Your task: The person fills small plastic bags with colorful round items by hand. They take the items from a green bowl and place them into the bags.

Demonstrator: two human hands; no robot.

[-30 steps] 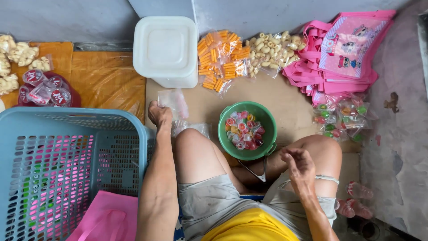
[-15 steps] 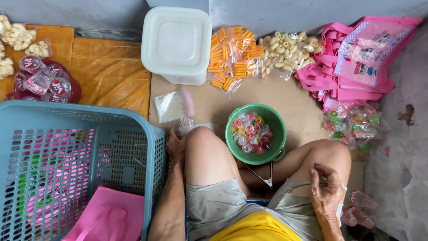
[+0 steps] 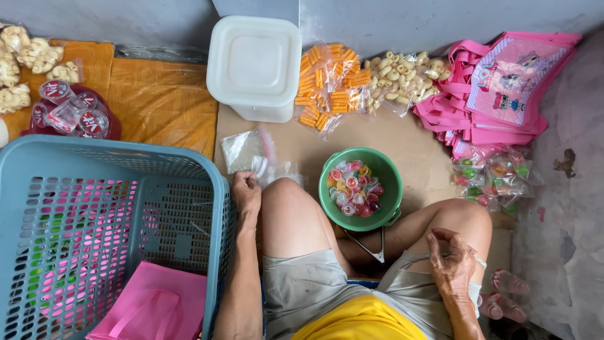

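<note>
Left of the green bowl (image 3: 360, 189) of candies, the left hand (image 3: 245, 192) pinches a small clear bag (image 3: 259, 166). Right hand (image 3: 450, 261) rests below it, fingers loosely curled, empty.

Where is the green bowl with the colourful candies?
The green bowl sits on the brown mat in the middle of the head view, just beyond the person's knees, right of the left hand and in front of the orange snack packs.

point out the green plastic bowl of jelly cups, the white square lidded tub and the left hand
green plastic bowl (image 3: 391, 177), head view, bare inner wall
white square lidded tub (image 3: 254, 60), head view, lid centre
left hand (image 3: 246, 192), head view, back of hand
</note>
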